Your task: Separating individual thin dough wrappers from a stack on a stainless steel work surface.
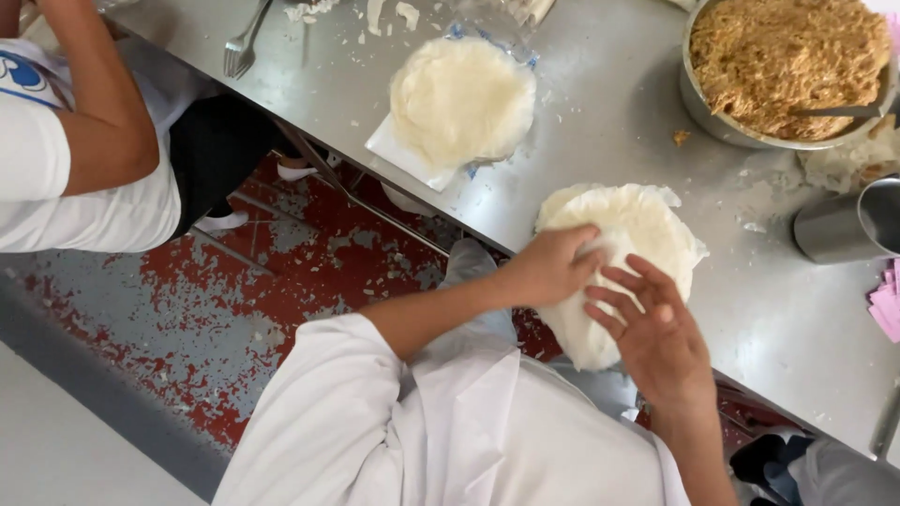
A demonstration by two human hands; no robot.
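A stack of thin white round wrappers (647, 225) lies at the near edge of the steel table (619, 112), partly overhanging it. My left hand (551, 267) pinches the top sheet at the stack's left side. My right hand (656, 333) rests on the stack's lower part, its fingers spread and pointing left. Nothing is held in the right hand.
A second stack of wrappers (459, 98) sits on a plastic sheet further along the table. A metal bowl of brown shredded filling (787, 61) stands at the top right, a steel cup (839, 225) at the right, a fork (242, 47) at the top left. Another person's arm (98, 122) is at the left.
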